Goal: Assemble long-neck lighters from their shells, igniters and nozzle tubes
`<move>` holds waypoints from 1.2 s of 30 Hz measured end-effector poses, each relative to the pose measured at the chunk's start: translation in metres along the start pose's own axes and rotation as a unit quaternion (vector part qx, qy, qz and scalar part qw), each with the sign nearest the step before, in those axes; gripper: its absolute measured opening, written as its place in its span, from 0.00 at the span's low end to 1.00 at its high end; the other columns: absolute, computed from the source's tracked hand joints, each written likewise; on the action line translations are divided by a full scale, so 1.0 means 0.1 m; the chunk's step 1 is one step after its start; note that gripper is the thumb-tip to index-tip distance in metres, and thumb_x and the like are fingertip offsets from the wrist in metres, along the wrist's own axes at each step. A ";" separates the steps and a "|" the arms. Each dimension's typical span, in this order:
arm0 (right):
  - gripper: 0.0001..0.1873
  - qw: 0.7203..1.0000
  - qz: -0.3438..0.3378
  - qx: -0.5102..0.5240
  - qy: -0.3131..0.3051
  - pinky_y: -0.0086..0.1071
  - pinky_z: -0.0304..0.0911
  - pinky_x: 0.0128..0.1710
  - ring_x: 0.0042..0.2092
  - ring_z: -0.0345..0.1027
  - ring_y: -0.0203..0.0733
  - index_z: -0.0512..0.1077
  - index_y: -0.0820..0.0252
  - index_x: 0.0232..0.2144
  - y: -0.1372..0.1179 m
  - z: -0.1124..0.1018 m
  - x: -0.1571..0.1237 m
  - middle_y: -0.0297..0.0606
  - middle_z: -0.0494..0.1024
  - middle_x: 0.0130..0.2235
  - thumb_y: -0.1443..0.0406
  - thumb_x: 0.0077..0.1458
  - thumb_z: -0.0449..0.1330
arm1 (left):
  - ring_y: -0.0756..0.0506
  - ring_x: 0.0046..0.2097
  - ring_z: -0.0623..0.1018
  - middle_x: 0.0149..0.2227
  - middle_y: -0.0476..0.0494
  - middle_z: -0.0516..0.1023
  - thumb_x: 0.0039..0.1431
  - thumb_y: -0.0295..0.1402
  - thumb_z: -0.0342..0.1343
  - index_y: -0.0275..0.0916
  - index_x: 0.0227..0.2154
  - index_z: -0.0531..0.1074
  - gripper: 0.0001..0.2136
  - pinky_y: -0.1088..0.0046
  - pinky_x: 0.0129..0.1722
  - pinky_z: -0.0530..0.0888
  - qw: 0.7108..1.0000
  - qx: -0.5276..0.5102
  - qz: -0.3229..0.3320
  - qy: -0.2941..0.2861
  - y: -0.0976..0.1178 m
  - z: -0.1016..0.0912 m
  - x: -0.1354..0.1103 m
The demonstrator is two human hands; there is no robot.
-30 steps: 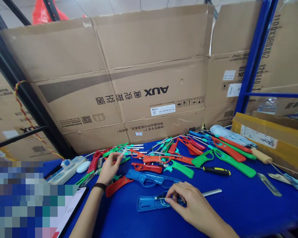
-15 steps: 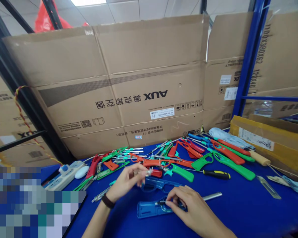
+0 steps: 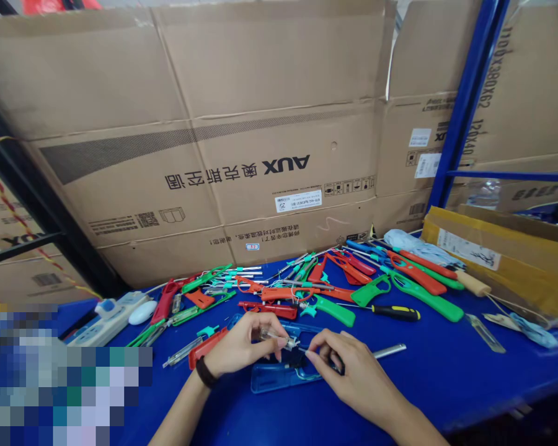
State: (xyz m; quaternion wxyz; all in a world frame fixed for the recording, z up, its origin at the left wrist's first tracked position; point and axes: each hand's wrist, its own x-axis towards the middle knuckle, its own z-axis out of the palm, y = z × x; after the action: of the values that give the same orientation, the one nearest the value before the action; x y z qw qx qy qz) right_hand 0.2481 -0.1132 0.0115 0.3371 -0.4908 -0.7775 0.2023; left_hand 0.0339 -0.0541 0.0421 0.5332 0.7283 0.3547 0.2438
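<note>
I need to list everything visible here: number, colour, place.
blue shells: two, blue, front middle
clear parts: several, colourless, table and left hand
plastic handles: many, mostly red, orange, green, back
metal tubes: many, silver, mostly back
screwdriver: one, black-yellow, right
wooden handle: one, beige, right
cloths: two, pale blue, right
open box: one, brown-yellow, right
bottle: one, clear, behind box
power strip: one, white, left
oval object: one, white, left
cardboard: several sheets, brown, background
rack posts: two, black left, blue right
wire: one, red-yellow, left
table: one, blue, underneath
wristband: one, dark, left wrist
left hand: one, front
right hand: one, front, hold unclear
</note>
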 end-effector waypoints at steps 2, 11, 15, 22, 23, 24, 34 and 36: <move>0.06 1.000 -0.004 0.000 0.000 0.32 0.58 0.37 0.27 0.65 0.36 0.68 0.55 0.34 0.01 0.00 0.00 0.28 0.73 0.25 0.62 0.60 0.53 | 0.51 0.24 0.74 0.23 0.47 0.77 0.52 0.44 0.61 0.34 0.30 0.71 0.15 0.77 0.27 0.70 1.000 -0.001 -0.003 -0.005 0.00 0.00 -0.01; 0.08 1.000 0.004 0.002 -0.018 0.33 0.59 0.40 0.28 0.65 0.36 0.68 0.55 0.33 -0.01 -0.04 -0.01 0.29 0.73 0.25 0.61 0.61 0.52 | 0.50 0.25 0.76 0.23 0.46 0.78 0.52 0.44 0.61 0.34 0.30 0.72 0.15 0.76 0.27 0.71 1.000 0.001 -0.007 -0.011 0.01 0.00 -0.02; 0.07 1.000 0.007 0.001 -0.010 0.32 0.58 0.40 0.28 0.65 0.36 0.68 0.55 0.33 -0.03 -0.05 0.00 0.29 0.72 0.25 0.62 0.60 0.53 | 0.51 0.26 0.75 0.24 0.46 0.78 0.53 0.45 0.60 0.34 0.31 0.72 0.16 0.77 0.27 0.71 1.000 0.003 -0.005 -0.010 0.02 0.00 -0.02; 0.06 1.000 0.007 -0.003 -0.004 0.32 0.59 0.39 0.27 0.65 0.36 0.68 0.55 0.32 -0.02 -0.04 -0.01 0.29 0.72 0.24 0.62 0.59 0.53 | 0.51 0.26 0.76 0.24 0.46 0.78 0.53 0.43 0.60 0.35 0.31 0.72 0.14 0.77 0.27 0.71 1.000 0.003 -0.001 -0.013 0.02 0.00 -0.02; 0.06 1.000 0.009 -0.004 -0.002 0.33 0.59 0.40 0.27 0.65 0.36 0.68 0.55 0.32 -0.01 -0.03 -0.01 0.28 0.72 0.24 0.62 0.59 0.53 | 0.51 0.26 0.76 0.24 0.46 0.78 0.53 0.43 0.60 0.35 0.31 0.72 0.14 0.77 0.27 0.71 1.000 0.003 -0.002 -0.014 0.02 0.01 -0.02; 0.06 1.000 0.010 -0.005 0.000 0.34 0.59 0.41 0.26 0.64 0.35 0.68 0.55 0.32 -0.01 -0.03 -0.01 0.28 0.72 0.23 0.62 0.59 0.53 | 0.51 0.26 0.76 0.24 0.46 0.78 0.53 0.43 0.60 0.35 0.31 0.72 0.14 0.76 0.27 0.71 1.000 0.004 -0.002 -0.015 0.02 0.01 -0.02; 0.06 1.000 0.002 -0.015 -0.003 0.31 0.58 0.39 0.26 0.64 0.35 0.68 0.55 0.32 0.00 -0.01 -0.01 0.27 0.69 0.23 0.63 0.60 0.52 | 0.48 0.30 0.78 0.28 0.43 0.80 0.54 0.41 0.60 0.34 0.33 0.72 0.13 0.75 0.29 0.72 1.000 0.001 0.003 -0.023 0.01 0.07 -0.01; 0.06 1.000 0.000 -0.014 0.001 0.30 0.58 0.37 0.26 0.63 0.35 0.68 0.55 0.32 0.00 -0.02 -0.01 0.28 0.69 0.23 0.63 0.60 0.52 | 0.48 0.30 0.78 0.28 0.42 0.80 0.54 0.41 0.60 0.34 0.33 0.72 0.13 0.75 0.30 0.72 1.000 0.000 0.003 -0.026 0.00 0.08 -0.01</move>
State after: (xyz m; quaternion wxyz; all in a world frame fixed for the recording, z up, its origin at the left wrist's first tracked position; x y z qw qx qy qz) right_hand 0.2502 -0.1140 0.0123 0.3311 -0.4954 -0.7800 0.1911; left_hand 0.0392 -0.0594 0.0395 0.5418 0.7350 0.3389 0.2266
